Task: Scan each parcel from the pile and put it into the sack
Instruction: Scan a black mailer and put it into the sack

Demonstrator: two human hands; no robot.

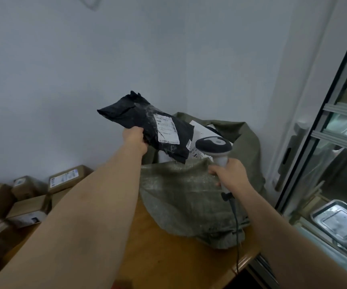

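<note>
Parcel (147,130) in left hand (135,140), long axis slanting down-right over sack (181,190)

Both arms reach forward; left grip (134,138) and right grip (230,174) curled tight, fingers mostly hidden.

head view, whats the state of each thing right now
black parcel: held up over the sack, label facing the camera
left hand: grips the parcel's lower edge
scanner: held upright, head beside the parcel
right hand: grips the scanner handle
sack: on the table, mouth open, parcels inside
cardboard boxes: piled at the left, not yet in the sack
table: bears the sack
</note>
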